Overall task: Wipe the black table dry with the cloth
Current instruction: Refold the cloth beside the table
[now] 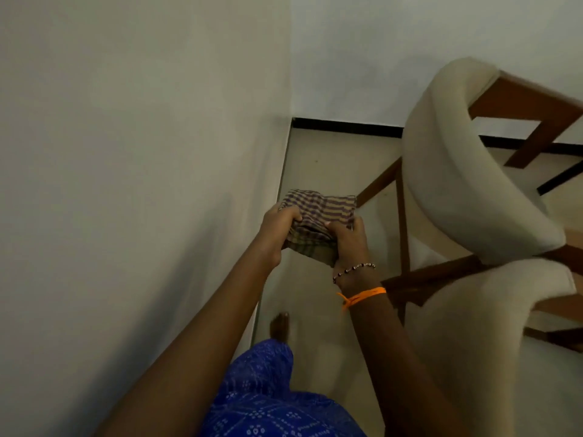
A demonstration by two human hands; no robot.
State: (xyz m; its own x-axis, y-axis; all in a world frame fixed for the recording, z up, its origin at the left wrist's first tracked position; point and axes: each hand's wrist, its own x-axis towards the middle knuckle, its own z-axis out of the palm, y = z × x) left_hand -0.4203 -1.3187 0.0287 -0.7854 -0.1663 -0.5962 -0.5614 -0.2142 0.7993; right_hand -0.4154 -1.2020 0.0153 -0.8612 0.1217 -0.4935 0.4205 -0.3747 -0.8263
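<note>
Both hands, left hand (280,220) and right hand (347,238), clamp the bunched checked cloth (318,216) in mid-air; no desk in sight; loosely folded, it may smear rather than dry.

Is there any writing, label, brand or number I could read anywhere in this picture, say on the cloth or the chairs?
None. The striped cloth, held by the left hand and right hand, shows only stripes; the chairs and the wall are bare of text.
</note>
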